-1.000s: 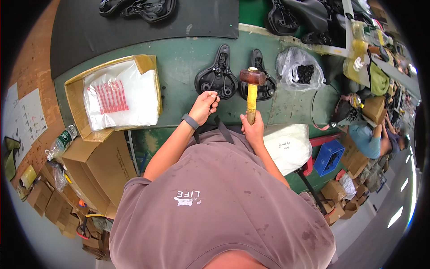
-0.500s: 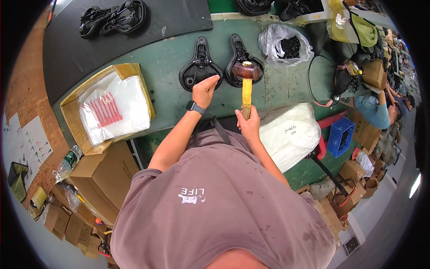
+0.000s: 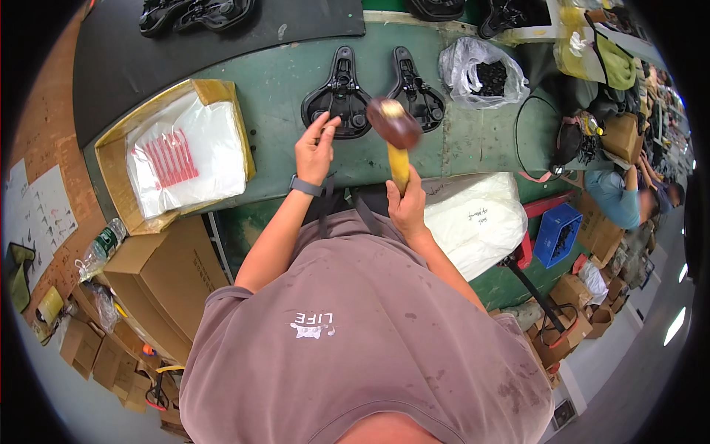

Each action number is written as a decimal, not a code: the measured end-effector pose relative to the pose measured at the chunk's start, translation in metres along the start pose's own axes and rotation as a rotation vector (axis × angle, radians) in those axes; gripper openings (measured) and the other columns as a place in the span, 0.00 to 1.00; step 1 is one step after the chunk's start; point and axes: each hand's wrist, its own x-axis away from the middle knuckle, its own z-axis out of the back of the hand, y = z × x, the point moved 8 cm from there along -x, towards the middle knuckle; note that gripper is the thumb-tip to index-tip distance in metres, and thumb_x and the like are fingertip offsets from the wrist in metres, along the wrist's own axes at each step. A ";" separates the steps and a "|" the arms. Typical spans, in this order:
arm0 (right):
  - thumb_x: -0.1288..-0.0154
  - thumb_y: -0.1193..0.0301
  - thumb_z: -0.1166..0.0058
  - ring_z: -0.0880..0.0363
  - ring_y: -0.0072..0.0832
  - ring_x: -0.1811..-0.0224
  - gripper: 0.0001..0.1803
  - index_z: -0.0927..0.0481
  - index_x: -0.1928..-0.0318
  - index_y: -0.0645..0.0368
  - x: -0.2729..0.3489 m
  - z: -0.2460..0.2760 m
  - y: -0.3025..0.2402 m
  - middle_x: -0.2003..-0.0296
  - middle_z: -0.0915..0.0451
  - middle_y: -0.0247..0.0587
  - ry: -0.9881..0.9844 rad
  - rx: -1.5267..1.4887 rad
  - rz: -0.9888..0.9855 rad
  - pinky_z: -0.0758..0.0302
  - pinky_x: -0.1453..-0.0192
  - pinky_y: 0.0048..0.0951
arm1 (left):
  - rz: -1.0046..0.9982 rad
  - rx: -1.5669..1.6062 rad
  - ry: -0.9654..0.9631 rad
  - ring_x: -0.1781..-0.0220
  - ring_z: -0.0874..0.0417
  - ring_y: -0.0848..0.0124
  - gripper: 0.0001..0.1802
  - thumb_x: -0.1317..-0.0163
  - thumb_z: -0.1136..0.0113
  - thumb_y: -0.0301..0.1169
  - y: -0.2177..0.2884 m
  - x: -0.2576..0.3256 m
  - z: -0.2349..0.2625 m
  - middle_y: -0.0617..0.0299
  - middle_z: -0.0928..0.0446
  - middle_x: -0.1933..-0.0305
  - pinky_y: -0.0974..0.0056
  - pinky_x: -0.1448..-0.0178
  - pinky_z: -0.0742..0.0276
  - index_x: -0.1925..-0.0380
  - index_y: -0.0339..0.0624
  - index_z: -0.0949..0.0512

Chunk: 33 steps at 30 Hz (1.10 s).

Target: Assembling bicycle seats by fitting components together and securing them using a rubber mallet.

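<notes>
Two black bicycle saddles lie underside up on the green workbench: a left saddle (image 3: 342,85) and a right saddle (image 3: 429,103). My left hand (image 3: 314,154), a dark watch on its wrist, is at the left saddle's near left corner. Its fingers are stretched and apart; whether the tips touch the saddle I cannot tell. My right hand (image 3: 407,203) is wrapped round the yellow handle of a mallet (image 3: 399,159). The mallet's brown head is raised in front of the gap between the saddles and hides part of the right one.
An open carton (image 3: 115,181) holding white plastic bags stands left on the workbench (image 3: 285,174). Right of the saddles sits a clear bag of small black parts (image 3: 492,78). More saddles (image 3: 214,11) lie on a black mat. A white sack (image 3: 481,222) and blue crate (image 3: 556,233) are right.
The mallet head has swung off the right saddle toward the left one and is tilted. My left hand has moved down and left, and its fingers have spread.
</notes>
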 end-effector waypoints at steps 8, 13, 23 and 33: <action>0.14 0.64 0.40 0.12 0.70 0.51 0.31 0.33 0.21 0.63 -0.007 -0.022 0.004 0.51 0.12 0.70 -0.169 0.052 -0.271 0.16 0.51 0.57 | 0.143 -0.220 -0.069 0.74 0.31 0.85 0.23 0.13 0.39 0.34 -0.004 -0.017 0.045 0.72 0.20 0.67 0.73 0.71 0.37 0.25 0.36 0.19; 0.15 0.64 0.39 0.11 0.68 0.49 0.31 0.32 0.22 0.63 -0.002 -0.030 0.002 0.48 0.12 0.68 -0.190 -0.036 -0.264 0.16 0.47 0.55 | 0.207 -0.177 -0.158 0.71 0.35 0.84 0.25 0.12 0.45 0.29 -0.040 -0.030 0.041 0.75 0.29 0.68 0.72 0.68 0.36 0.20 0.43 0.22; 0.15 0.64 0.38 0.15 0.49 0.59 0.31 0.31 0.22 0.63 -0.013 -0.059 -0.014 0.56 0.14 0.57 -0.264 -0.071 -0.196 0.18 0.53 0.45 | 0.299 -0.198 -0.321 0.69 0.28 0.83 0.21 0.18 0.37 0.27 -0.050 -0.050 0.055 0.74 0.23 0.69 0.69 0.63 0.28 0.28 0.44 0.14; 0.16 0.66 0.36 0.10 0.63 0.46 0.30 0.30 0.22 0.63 -0.032 -0.051 -0.042 0.44 0.13 0.67 -0.257 -0.109 -0.130 0.15 0.42 0.48 | 0.288 -0.083 -0.344 0.68 0.28 0.83 0.18 0.19 0.34 0.28 -0.048 -0.041 0.054 0.75 0.22 0.69 0.69 0.62 0.27 0.32 0.44 0.11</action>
